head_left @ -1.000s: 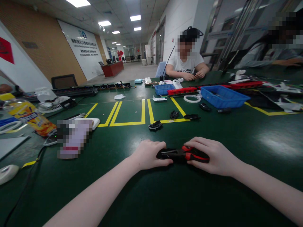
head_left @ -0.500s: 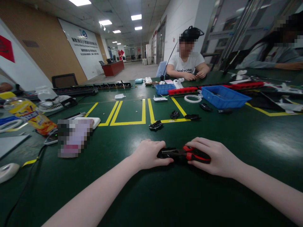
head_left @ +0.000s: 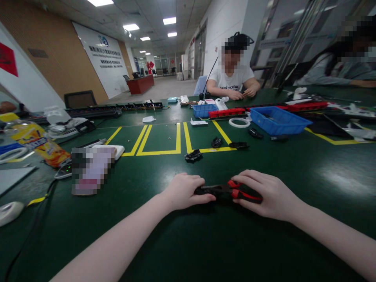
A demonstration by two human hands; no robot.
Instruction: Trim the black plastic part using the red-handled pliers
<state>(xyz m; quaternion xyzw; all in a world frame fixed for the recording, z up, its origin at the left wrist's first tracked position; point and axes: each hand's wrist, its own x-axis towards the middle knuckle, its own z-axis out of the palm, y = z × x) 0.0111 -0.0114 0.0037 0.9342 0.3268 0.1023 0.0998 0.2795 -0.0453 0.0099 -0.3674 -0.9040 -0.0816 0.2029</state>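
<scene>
My right hand (head_left: 266, 194) is closed around the red and black handles of a pair of pliers (head_left: 245, 194). The pliers lie level, low over the green table (head_left: 164, 243), with their jaws pointing left. My left hand (head_left: 185, 192) is closed on a small black part (head_left: 201, 190) at the jaws; most of that part is hidden by my fingers. Farther off on the table lie more black plastic pieces: a jagged one (head_left: 194, 155), a rounded one (head_left: 217, 142) and a flat one (head_left: 239, 145).
Yellow tape lines (head_left: 158, 152) mark the table. Beyond stand a large blue bin (head_left: 282, 127) and a white ring (head_left: 239, 123). At left are a drink bottle (head_left: 44, 143), a phone (head_left: 95, 172) and a tape roll (head_left: 11, 213). A person (head_left: 232, 78) sits opposite.
Almost nothing differs. The pliers' handles and my right hand have shifted very slightly, and my left hand keeps its hold on the black part.
</scene>
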